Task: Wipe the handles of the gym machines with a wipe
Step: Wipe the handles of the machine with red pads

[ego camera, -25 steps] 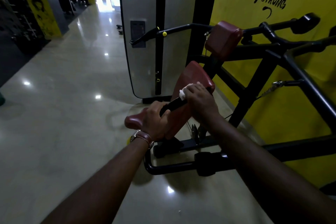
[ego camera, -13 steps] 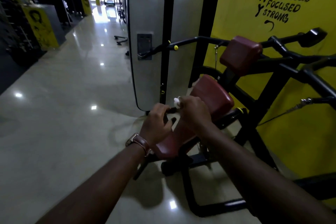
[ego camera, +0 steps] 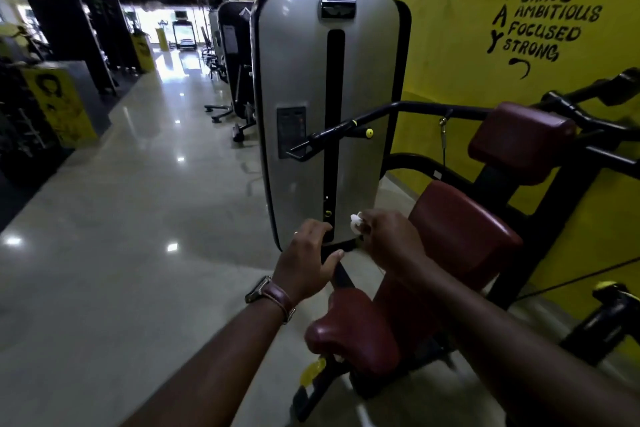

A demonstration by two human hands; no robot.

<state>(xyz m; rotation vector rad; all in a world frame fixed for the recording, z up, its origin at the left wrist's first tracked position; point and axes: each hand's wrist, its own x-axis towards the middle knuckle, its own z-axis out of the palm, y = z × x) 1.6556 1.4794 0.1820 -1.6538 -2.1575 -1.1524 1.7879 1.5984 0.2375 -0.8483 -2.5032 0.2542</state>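
My left hand [ego camera: 304,263] curls round slim black handle bar [ego camera: 341,276] | right hand [ego camera: 388,241] pinches crumpled white wipe [ego camera: 355,220] | padded maroon seat [ego camera: 353,329] below

The weight-stack cover [ego camera: 304,107] is presenting as smooth silver panelling with a soft sheen, edged in black trim. The seat pads [ego camera: 460,229] are showing dark red padded vinyl or leather-like covering, smooth and faintly glossy. The machine frame [ego camera: 433,109] is appearing as black painted metal tubing, semi-matt. The floor [ego camera: 121,218] is reading as polished stone or tile, highly glossy and mirroring ceiling lights. The wall [ego camera: 450,45] is carrying matt yellow paint. The wipe [ego camera: 355,222] is looking white and soft, crumpled. The watch strap [ego camera: 278,300] is appearing as brown leather.
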